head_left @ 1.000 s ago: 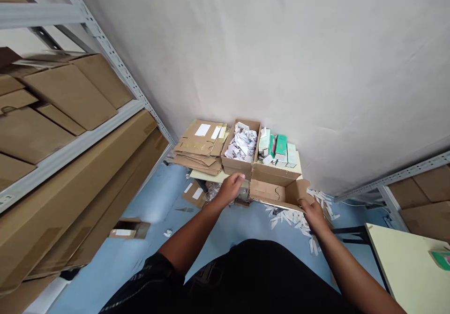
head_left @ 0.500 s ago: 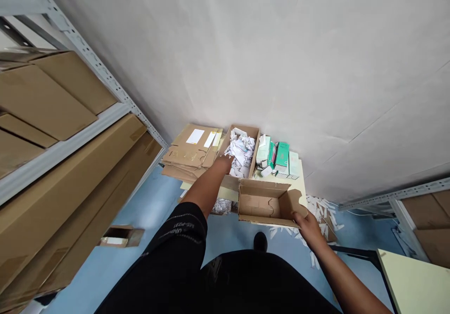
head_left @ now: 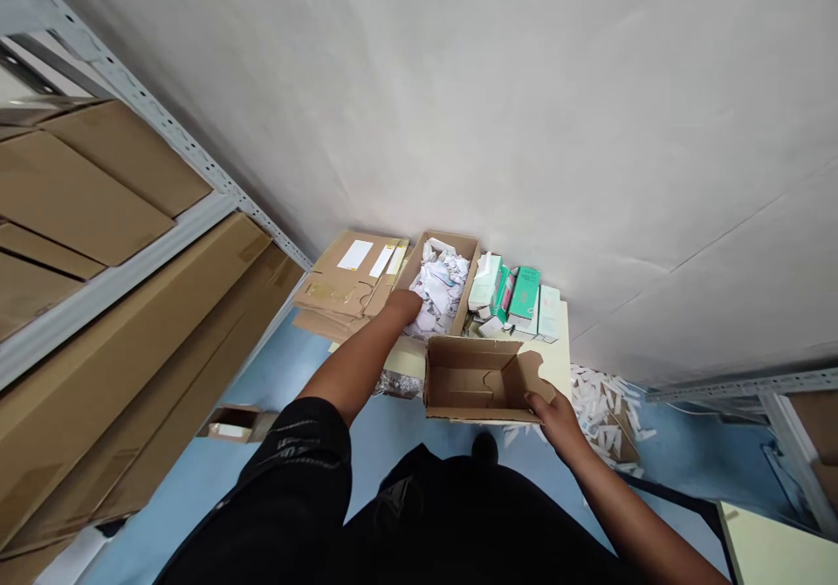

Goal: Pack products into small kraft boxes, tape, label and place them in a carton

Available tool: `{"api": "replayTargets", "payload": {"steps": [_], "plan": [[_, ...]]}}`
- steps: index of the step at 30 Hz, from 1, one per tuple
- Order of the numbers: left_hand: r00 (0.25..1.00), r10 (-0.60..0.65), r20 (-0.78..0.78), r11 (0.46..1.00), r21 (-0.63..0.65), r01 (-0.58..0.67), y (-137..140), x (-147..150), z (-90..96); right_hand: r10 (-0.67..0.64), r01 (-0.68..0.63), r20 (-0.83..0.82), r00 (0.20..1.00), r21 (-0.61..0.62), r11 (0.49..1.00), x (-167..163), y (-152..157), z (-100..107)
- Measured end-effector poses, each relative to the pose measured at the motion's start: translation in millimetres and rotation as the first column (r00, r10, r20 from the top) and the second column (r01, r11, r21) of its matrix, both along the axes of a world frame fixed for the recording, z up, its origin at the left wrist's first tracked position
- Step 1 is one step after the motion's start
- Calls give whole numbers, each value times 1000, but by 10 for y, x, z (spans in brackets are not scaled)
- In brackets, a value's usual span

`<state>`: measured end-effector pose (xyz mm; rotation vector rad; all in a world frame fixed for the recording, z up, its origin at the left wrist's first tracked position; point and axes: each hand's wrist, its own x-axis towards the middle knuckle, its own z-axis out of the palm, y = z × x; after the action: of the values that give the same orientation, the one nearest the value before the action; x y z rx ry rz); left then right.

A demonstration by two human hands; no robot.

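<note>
A small open cardboard box (head_left: 466, 384) is tilted toward me, its inside bare. My right hand (head_left: 551, 415) grips it by the right end, where the torn flap is, with the thumb on the inner side. Behind it on the table stands a cardboard box (head_left: 466, 301) full of torn white paper scraps (head_left: 440, 284). My left hand (head_left: 403, 307) reaches over that box's left side, against the scraps. Its fingers are hidden from view, so I cannot tell what they hold.
Flattened cardboard (head_left: 344, 279) is stacked left of the scraps. Green and white cartons (head_left: 524, 297) stand to the right on the pale table (head_left: 556, 354). Shelving with large cartons (head_left: 131, 375) rises at left. White pieces (head_left: 606, 410) litter the blue floor at right.
The small box has shifted slightly left in view with my right hand. My left hand also sits a little further left and lower, its fingers now out of sight. The view has shifted slightly.
</note>
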<state>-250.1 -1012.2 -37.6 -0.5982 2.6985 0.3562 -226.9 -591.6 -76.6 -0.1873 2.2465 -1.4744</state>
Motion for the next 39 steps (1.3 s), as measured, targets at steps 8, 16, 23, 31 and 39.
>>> {"api": "replayTargets", "payload": {"steps": [8, 16, 23, 31, 39], "plan": [[930, 30, -366, 999, 20, -25, 103, 701, 767, 17, -16, -33, 999, 37, 999, 14, -175, 66], [852, 39, -522, 679, 639, 361, 850, 1137, 448, -88, 96, -69, 994, 114, 989, 409, -465, 230], [825, -62, -562, 630, 619, 469, 534, 1311, 542, -182, 189, -79, 980, 103, 976, 687, -529, 226], [796, -201, -571, 682, 501, 532, 388, 1007, 719, -337, 343, -68, 939, 98, 934, 1020, -373, 303], [730, -94, -677, 577, 560, 595, 1161, 823, 729, -563, 564, -38, 826, 53, 824, 1101, 516, 230]]}}
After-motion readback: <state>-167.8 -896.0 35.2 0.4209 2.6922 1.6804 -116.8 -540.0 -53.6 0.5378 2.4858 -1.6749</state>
